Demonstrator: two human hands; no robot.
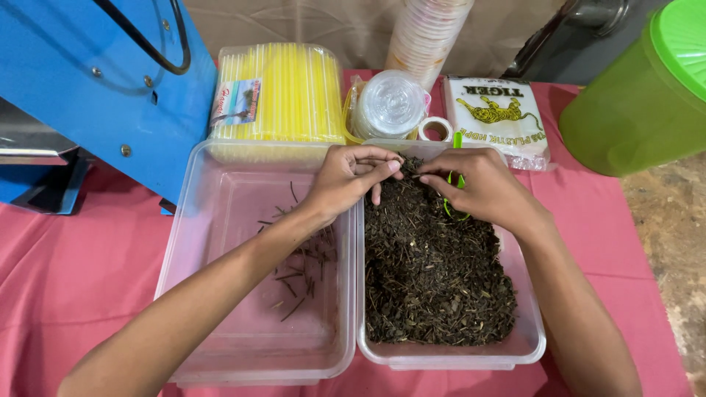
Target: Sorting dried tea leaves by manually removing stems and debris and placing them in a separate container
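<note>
Pink cloth covers the table (66, 279), on which two clear plastic tubs stand side by side, their long walls touching. Right-hand tub (533, 334) is filled almost to its walls with dark dried tea leaves (434, 279), mixed with fine stalks. Left-hand tub (220, 220) holds only a thin scatter of loose stems (301, 268), gathered toward its right wall.

Both hands work over the far end of the leaf tub. Left hand (346, 180) reaches across the shared walls, its fingers (386, 170) narrowed to a pinch around a thin stem at the surface of the leaves. Right hand (474, 184) rests on the leaves just beside it, fingers (434, 176) drawn close and pointing toward the left hand; the fingertips of the two hands nearly meet. Whether the right hand pinches a stem of its own cannot be told. A green plastic loop (457, 178) shows partly from under the right hand.

Behind the tubs stand a pack of yellow drinking straws (287, 92), a sleeve of clear cup lids (390, 103), a stack of plastic cups (426, 33), a roll of tape (435, 129) and a packet of white plastic bags (500, 117). A blue machine (81, 81) stands far left; a green lidded jug (640, 95) far right.
</note>
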